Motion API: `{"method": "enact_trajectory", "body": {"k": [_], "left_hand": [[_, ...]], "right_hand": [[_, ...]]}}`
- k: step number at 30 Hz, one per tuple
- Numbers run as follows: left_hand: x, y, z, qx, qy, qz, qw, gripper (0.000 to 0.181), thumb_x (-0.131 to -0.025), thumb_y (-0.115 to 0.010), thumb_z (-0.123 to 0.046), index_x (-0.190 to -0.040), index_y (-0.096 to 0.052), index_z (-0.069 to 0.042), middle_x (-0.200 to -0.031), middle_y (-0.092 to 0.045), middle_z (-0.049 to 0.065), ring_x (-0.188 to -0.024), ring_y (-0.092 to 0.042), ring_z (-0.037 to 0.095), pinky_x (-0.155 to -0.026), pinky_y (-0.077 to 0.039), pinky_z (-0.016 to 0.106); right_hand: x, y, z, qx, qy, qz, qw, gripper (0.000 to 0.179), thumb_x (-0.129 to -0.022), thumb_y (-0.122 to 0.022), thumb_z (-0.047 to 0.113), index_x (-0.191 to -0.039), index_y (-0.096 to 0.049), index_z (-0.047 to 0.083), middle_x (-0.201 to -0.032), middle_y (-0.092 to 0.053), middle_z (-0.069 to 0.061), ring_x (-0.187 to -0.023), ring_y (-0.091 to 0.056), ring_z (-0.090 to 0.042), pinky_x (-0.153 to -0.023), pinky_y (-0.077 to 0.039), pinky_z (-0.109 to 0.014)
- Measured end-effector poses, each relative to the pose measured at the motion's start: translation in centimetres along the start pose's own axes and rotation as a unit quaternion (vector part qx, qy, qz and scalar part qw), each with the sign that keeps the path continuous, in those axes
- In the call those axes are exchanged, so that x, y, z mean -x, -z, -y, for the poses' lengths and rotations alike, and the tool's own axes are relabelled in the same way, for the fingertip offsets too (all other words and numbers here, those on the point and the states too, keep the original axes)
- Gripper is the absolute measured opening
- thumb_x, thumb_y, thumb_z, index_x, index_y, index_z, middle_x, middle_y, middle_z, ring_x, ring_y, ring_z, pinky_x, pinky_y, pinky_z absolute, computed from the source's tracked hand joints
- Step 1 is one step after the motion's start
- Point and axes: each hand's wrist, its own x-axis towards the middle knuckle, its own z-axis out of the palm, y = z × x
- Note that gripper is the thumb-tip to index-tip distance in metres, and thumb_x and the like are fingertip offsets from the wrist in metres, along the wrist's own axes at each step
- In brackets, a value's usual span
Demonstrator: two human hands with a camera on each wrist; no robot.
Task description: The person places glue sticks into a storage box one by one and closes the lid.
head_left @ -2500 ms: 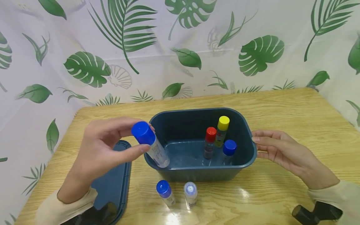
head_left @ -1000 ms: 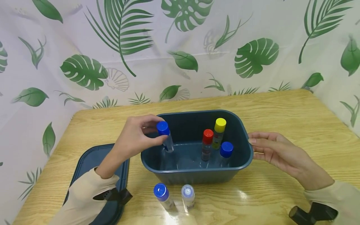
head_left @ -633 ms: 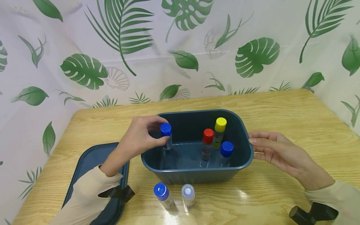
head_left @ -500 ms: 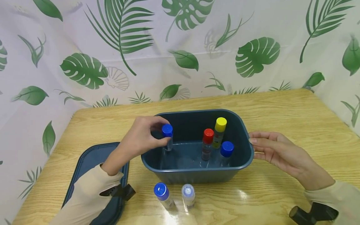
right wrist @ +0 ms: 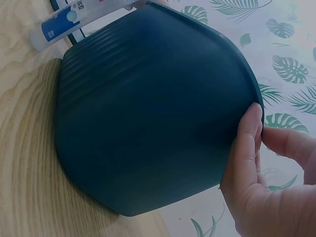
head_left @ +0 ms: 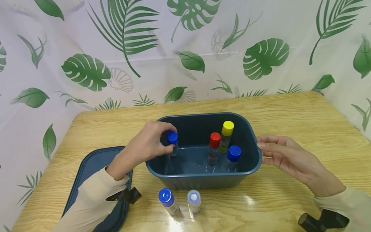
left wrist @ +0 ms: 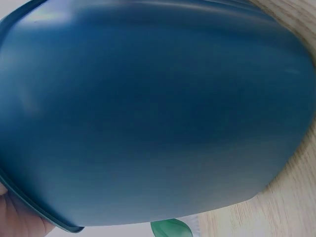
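In the head view a dark blue plastic bin (head_left: 203, 182) stands mid-table. My left hand (head_left: 147, 141) reaches over its left end and pinches a small clear bottle by its blue cap (head_left: 172, 138); the bottle stands low inside the bin, partly hidden by the fingers. Towards the right end are a red-capped bottle (head_left: 214, 149), a yellow-capped bottle (head_left: 227, 135) and another blue-capped bottle (head_left: 233, 154). My right hand (head_left: 287, 154) pinches the bin's right rim; the right wrist view has its fingers (right wrist: 245, 148) against the outer wall. Only the bin's outside (left wrist: 158, 108) fills most of the left wrist view.
In front of the bin stand a blue-capped bottle (head_left: 168, 199) and a pale, clear-topped bottle (head_left: 194, 201). A dark blue lid (head_left: 95, 161) lies on the wooden table (head_left: 304, 116) at the left, under my left forearm. A leaf-patterned cloth (head_left: 156, 64) hangs behind.
My left hand has carried the blue-capped bottle from above the bin's left rim to inside it, lowering it further over the last half second. The right hand stays on the rim.
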Motion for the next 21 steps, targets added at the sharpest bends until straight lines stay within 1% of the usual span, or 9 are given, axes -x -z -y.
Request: {"method": "enact_trajectory", "body": {"k": [6,11,16,21], "left_hand": [[-0.03,0.23,-0.19,-0.001,0.007,0.015,0.9999,0.036,-0.076,-0.079,-0.007,-0.109,-0.067,0.002,-0.104,-0.069,0.015,-0.088,-0.066,0.023,-0.078,-0.058,0.033],[-0.02,0.20,-0.13,0.001,0.012,0.021,0.9997,0.035,-0.078,-0.078,-0.006,-0.110,-0.067,0.003,-0.104,-0.069,0.015,-0.089,-0.067,0.024,-0.078,-0.058,0.033],[-0.03,0.13,-0.14,-0.008,0.001,0.019,0.9998,0.036,-0.080,-0.076,-0.007,-0.112,-0.067,0.005,-0.105,-0.069,0.017,-0.092,-0.068,0.027,-0.077,-0.058,0.034],[-0.11,0.17,-0.25,-0.018,-0.006,0.016,0.9997,0.037,-0.081,-0.074,-0.006,-0.115,-0.066,0.007,-0.107,-0.069,0.018,-0.093,-0.068,0.027,-0.075,-0.059,0.033]], "right_hand": [[0.08,0.02,0.00,0.006,-0.001,-0.009,0.9999,0.037,-0.101,-0.031,-0.008,-0.119,-0.062,0.000,-0.116,-0.065,-0.011,-0.104,-0.066,-0.022,-0.090,-0.053,-0.037],[0.08,0.05,-0.05,0.005,-0.001,-0.010,0.9999,0.037,-0.101,-0.031,-0.008,-0.118,-0.062,0.000,-0.115,-0.065,-0.010,-0.103,-0.066,-0.021,-0.089,-0.054,-0.037],[0.08,0.06,-0.07,0.007,-0.002,-0.010,0.9999,0.037,-0.101,-0.031,-0.008,-0.118,-0.062,0.000,-0.115,-0.065,-0.010,-0.103,-0.066,-0.021,-0.089,-0.054,-0.036],[0.06,0.06,-0.07,0.005,0.003,0.000,1.0000,0.038,-0.101,-0.030,-0.009,-0.120,-0.062,-0.001,-0.116,-0.064,-0.011,-0.105,-0.065,-0.022,-0.090,-0.053,-0.037]]}}
